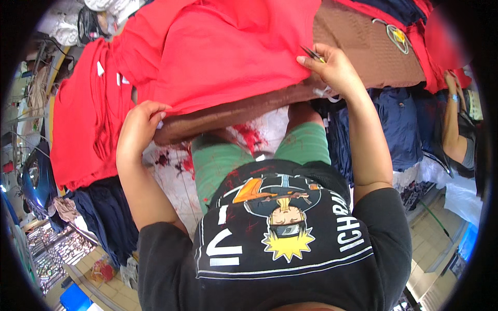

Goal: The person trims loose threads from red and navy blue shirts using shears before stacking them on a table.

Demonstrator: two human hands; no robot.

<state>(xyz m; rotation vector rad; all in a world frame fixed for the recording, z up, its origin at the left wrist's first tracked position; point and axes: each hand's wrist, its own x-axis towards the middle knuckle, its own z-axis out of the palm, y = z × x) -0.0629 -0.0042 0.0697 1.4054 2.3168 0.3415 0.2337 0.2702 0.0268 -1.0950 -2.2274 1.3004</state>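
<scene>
The left hand (141, 122) grips the red garment (228, 52) hem at centre left; the right hand (332, 65) pinches small scissors (313, 53) at upper right. Brown fabric (358, 41) lies beneath, navy clothes (399, 124) right.

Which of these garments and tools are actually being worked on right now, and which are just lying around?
In hand:
left hand gripping red garment edge
right hand holding small snips

Lying about:
brown garment
red stack
navy garments

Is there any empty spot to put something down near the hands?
Hardly. Red cloth covers the top from left hand to right hand; brown fabric and navy clothes crowd the right. Only the white, red-splashed surface under the left forearm, beside the green shorts, looks bare.
</scene>
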